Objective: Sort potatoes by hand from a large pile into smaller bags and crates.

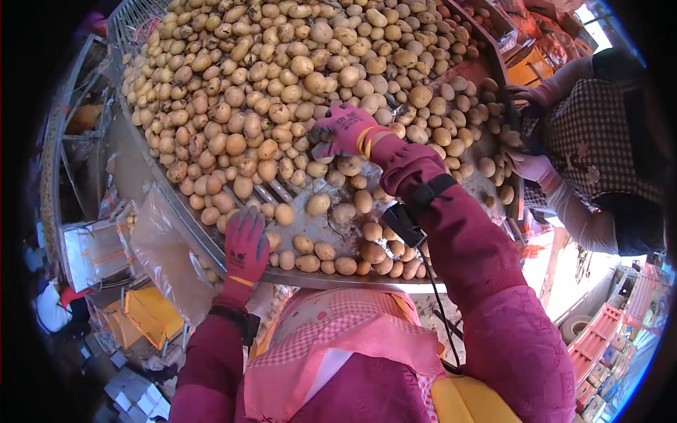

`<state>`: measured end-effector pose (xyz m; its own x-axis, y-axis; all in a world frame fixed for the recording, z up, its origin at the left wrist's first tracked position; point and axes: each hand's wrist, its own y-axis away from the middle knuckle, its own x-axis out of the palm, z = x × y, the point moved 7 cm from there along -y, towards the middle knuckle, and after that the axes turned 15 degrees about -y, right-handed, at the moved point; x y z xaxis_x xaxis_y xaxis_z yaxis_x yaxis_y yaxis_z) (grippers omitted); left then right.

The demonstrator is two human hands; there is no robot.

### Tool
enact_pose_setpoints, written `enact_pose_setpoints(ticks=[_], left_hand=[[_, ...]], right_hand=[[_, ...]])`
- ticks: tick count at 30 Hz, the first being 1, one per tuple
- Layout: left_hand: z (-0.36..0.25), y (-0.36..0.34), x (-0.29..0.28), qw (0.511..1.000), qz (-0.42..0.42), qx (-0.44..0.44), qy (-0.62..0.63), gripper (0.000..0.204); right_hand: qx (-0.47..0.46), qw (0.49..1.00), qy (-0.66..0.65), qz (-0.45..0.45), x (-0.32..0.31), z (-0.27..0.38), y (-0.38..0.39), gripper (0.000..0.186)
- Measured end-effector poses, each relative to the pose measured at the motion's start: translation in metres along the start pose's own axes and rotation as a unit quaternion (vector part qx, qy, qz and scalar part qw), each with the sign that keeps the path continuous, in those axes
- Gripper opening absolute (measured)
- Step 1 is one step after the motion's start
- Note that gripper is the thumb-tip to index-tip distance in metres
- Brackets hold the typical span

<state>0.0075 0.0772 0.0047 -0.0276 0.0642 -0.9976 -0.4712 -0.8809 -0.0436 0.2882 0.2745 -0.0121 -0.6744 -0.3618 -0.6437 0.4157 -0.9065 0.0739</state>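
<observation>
- Potatoes (282, 84) lie heaped across a metal sorting desk (310, 276), thinning toward its near edge.
- Left hand (245, 245), in a pink glove, rests flat at the near edge, fingers (243, 220) together and holding nothing.
- Right hand (344, 130), gloved too, reaches into the pile, fingers (321, 135) curled over potatoes; whether they pinch one, I cannot tell.
- Clear plastic bag (166, 254) hangs left of the desk.
- Another person's gloved hands (529, 166) work at the far right side.

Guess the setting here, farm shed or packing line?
Likely a produce sorting or packing line. A big metal sorting table is heaped with potatoes, the gloved left hand and right hand work over them, and a second person stands opposite, near stacked crates.
</observation>
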Motion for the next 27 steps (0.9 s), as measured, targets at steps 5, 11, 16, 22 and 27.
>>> enact_pose_setpoints(ticks=[5,11,16,22,27], left_hand=[[0.008,0.008,0.000,0.998,-0.024,-0.032,0.039,0.050],[0.011,0.008,0.001,0.998,-0.022,-0.029,0.047,0.051],[0.003,0.002,-0.008,0.999,-0.023,-0.033,0.035,0.046],[-0.003,-0.005,-0.018,0.999,-0.041,-0.002,0.024,0.046],[-0.001,0.001,-0.014,0.998,-0.036,-0.032,0.040,0.046]], right_hand=[[0.047,0.996,0.043,0.055,0.011,0.011,0.082,0.054],[0.077,0.997,0.006,0.005,0.019,0.012,0.119,0.048],[0.196,0.971,0.106,-0.091,0.059,0.019,0.043,0.053],[0.177,0.967,0.167,-0.077,0.070,0.035,0.038,0.048],[0.122,0.978,0.169,-0.004,0.079,0.036,0.043,0.028]])
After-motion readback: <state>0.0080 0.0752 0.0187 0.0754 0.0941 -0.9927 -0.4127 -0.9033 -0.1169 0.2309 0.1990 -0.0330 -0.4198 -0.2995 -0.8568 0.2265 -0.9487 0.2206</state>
